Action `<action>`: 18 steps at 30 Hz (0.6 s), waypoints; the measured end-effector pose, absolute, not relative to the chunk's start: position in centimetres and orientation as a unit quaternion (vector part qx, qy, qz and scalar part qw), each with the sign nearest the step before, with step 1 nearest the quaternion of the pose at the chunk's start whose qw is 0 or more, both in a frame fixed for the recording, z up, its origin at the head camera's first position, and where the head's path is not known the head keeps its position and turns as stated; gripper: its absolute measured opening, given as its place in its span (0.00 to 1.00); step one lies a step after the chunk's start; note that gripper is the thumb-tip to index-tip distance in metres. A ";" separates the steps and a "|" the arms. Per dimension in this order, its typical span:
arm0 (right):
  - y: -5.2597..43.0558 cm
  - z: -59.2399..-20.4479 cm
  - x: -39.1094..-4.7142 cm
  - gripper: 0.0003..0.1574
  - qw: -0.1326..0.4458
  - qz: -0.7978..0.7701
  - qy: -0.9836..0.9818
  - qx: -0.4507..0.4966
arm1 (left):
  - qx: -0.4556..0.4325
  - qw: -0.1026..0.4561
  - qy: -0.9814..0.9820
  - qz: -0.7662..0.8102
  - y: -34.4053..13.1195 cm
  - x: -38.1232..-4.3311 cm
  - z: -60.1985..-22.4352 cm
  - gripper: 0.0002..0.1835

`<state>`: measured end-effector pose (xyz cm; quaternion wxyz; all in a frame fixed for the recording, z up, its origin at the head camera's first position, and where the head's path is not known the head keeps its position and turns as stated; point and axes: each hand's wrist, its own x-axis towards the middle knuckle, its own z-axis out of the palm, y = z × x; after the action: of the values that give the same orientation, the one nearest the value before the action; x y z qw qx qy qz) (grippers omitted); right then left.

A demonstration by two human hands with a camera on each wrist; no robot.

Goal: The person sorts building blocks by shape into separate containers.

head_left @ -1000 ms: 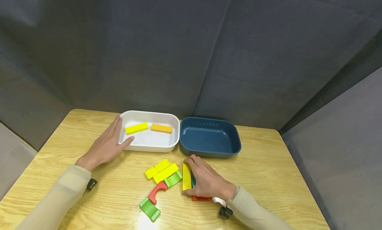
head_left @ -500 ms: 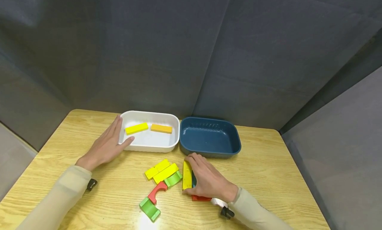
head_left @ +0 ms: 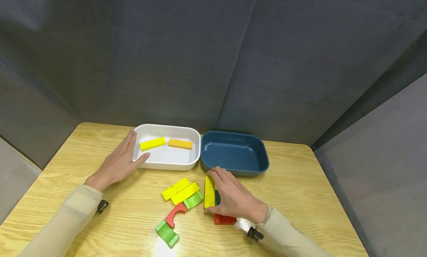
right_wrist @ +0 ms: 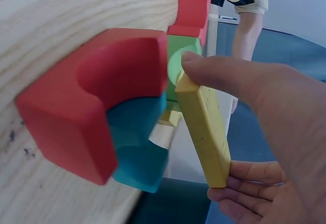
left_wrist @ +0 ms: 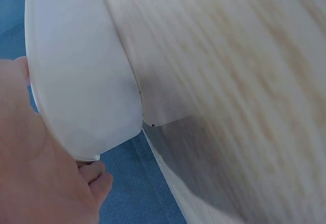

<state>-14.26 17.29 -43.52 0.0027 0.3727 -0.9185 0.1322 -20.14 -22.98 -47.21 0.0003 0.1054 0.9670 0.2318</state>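
My left hand (head_left: pixel 118 160) holds the left end of a white plastic tub (head_left: pixel 173 166), its thumb over the front rim and its fingers along the end. Inside that tub lie a yellow block (head_left: pixel 152 143) and an orange block (head_left: pixel 180 144). My right hand (head_left: pixel 238 197) pinches a long yellow block (right_wrist: pixel 204 132) between thumb and fingertips, tilted above the table in the right wrist view. Beside it are a teal curved block (right_wrist: pixel 142 165) and a red arch block (right_wrist: pixel 66 117), partly hidden by the hand in the head view.
A dark blue tub (head_left: pixel 233 172) stands against the white one's right side. Left of my right hand lie two yellow blocks (head_left: pixel 185 193), a green curved block (head_left: pixel 193 200), a red arch (head_left: pixel 175 214) and another green curved block (head_left: pixel 167 233). Grey cloth (head_left: pixel 166 64) hangs behind the table.
My right hand has moved slightly away from me, toward the tubs, with the yellow block. More of the red arch block shows behind it. My left hand stays in place.
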 end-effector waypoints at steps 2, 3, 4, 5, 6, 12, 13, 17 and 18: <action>17.2 -43.2 -14.4 0.64 0.003 0.134 -0.918 0.374 | 0.106 0.000 0.967 0.231 -23.0 -20.2 -47.2 0.57; 17.1 -43.0 -14.4 0.64 0.004 0.134 -0.917 0.375 | 0.106 -0.001 0.967 0.231 -23.0 -20.2 -47.2 0.57; 17.1 -42.8 -14.5 0.64 0.005 0.134 -0.917 0.376 | 0.106 -0.002 0.967 0.231 -23.0 -20.2 -47.2 0.57; 17.0 -42.7 -14.6 0.64 0.005 0.135 -0.916 0.378 | 0.106 -0.002 0.967 0.230 -23.0 -20.2 -47.2 0.57; 16.9 -42.5 -14.6 0.64 0.005 0.135 -0.916 0.379 | 0.106 -0.002 0.967 0.230 -23.0 -20.2 -47.3 0.57; 16.3 -41.4 -15.2 0.64 0.005 0.138 -0.911 0.388 | 0.103 0.002 0.967 0.234 -23.0 -20.2 -47.3 0.57; 16.2 -41.2 -15.3 0.64 0.008 0.137 -0.911 0.390 | 0.103 0.002 0.967 0.235 -23.0 -20.2 -47.3 0.57; 15.7 -40.4 -15.8 0.64 0.016 0.136 -0.909 0.393 | 0.104 0.002 0.966 0.236 -23.1 -20.2 -47.2 0.57; 15.6 -40.2 -16.0 0.63 0.017 0.137 -0.909 0.393 | 0.104 0.001 0.966 0.236 -23.1 -20.2 -47.2 0.57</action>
<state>-15.95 15.61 -40.20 0.0172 0.3934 -0.9089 0.1373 -20.17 -23.05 -47.23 0.0014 0.1044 0.9663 0.2355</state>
